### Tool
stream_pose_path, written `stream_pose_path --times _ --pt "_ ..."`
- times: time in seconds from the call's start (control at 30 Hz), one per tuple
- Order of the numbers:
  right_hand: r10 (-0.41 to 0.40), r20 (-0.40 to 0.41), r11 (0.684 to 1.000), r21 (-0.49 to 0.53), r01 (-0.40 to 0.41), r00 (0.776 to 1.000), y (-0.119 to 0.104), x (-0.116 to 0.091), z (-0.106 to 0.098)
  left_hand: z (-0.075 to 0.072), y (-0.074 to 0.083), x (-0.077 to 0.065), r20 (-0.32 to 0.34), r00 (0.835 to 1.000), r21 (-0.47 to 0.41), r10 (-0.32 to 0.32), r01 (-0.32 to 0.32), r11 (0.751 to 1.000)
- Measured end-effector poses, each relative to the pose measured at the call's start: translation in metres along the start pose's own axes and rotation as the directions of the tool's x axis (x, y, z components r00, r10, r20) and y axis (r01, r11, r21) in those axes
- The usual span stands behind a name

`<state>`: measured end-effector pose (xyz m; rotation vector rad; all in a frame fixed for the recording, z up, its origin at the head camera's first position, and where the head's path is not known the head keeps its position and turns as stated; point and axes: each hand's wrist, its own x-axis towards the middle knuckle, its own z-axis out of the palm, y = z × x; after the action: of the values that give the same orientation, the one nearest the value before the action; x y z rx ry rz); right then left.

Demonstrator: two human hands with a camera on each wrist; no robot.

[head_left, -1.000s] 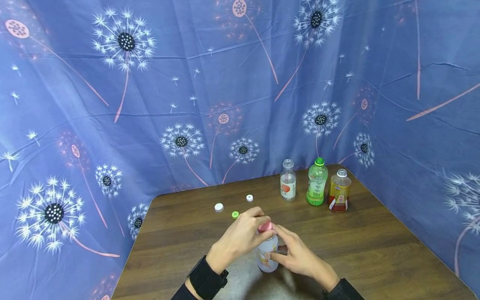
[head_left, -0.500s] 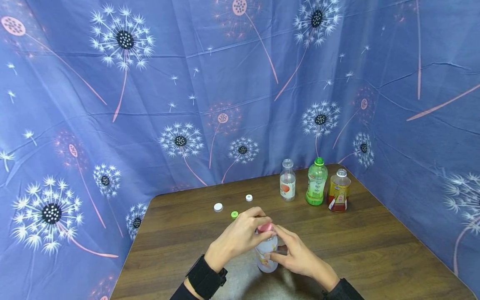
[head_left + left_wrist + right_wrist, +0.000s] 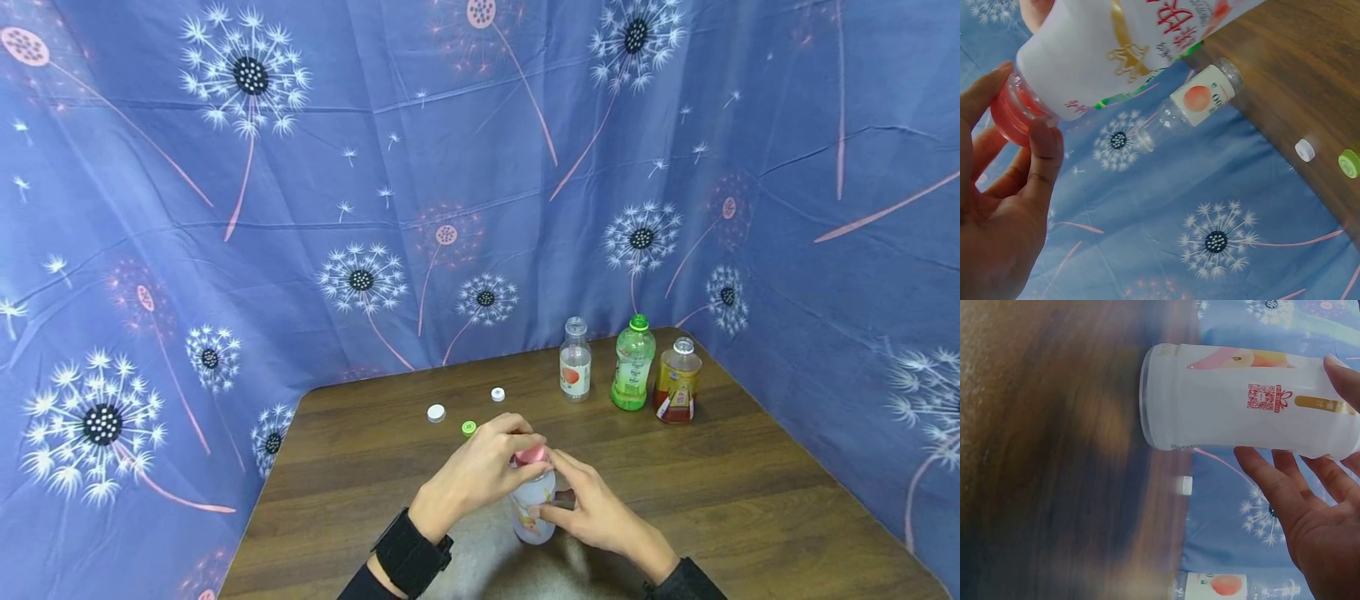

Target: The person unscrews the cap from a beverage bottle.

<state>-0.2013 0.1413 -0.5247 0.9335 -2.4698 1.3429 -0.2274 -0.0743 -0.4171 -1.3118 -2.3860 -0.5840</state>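
A white drink bottle (image 3: 528, 510) with fruit on its label stands upright near the table's front, a pink cap (image 3: 531, 455) at its top. My left hand (image 3: 483, 467) pinches this cap from above; in the left wrist view, thumb and fingers sit around the reddish cap (image 3: 1011, 119) at the bottle's mouth. Lower down, my right hand (image 3: 600, 518) holds the bottle from the right. From the right wrist, the bottle's printed side (image 3: 1222, 403) shows with the fingers (image 3: 1272, 481) and thumb on either side of it. Whether the cap is threaded on cannot be told.
Farther back stand a clear bottle with a peach label (image 3: 575, 371), a green bottle (image 3: 633, 367) and a yellow-labelled bottle (image 3: 678, 383), all uncapped. Left of them lie a larger white cap (image 3: 436, 413), a smaller white cap (image 3: 498, 394) and a green cap (image 3: 468, 428). Patterned blue cloth (image 3: 450, 167) hangs behind.
The head view has shifted very slightly. Both hands keep their places on the bottle and its cap, with no clear movement.
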Motion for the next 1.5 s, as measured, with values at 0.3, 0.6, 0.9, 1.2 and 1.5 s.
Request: stream_pose_path --times 0.3,0.6,0.9,1.2,1.5 --pt "0.037 0.020 0.998 0.046 -0.038 0.999 -0.005 0.000 0.001 0.006 -0.003 -0.006 -0.107 0.994 0.109 0.009 0.003 0.994" --pt "0.114 -0.069 0.994 0.009 -0.113 0.991 -0.004 -0.002 -0.013 0.004 -0.004 -0.018 -0.022 0.987 0.070 -0.158 0.159 0.985" --pt "0.140 -0.233 0.973 -0.147 -0.177 0.962 0.003 -0.010 -0.043 0.007 -0.011 -0.031 0.104 0.963 0.056 -0.247 0.242 0.969" --pt "0.184 -0.411 0.937 -0.202 -0.286 0.893 0.018 -0.020 -0.081 0.002 -0.023 -0.046 0.084 0.947 0.091 -0.311 0.303 0.948" --pt "0.201 -0.516 0.901 -0.237 -0.364 0.833 0.033 -0.033 -0.128 0.001 -0.038 -0.071 0.063 0.926 0.125 -0.372 0.362 0.924"
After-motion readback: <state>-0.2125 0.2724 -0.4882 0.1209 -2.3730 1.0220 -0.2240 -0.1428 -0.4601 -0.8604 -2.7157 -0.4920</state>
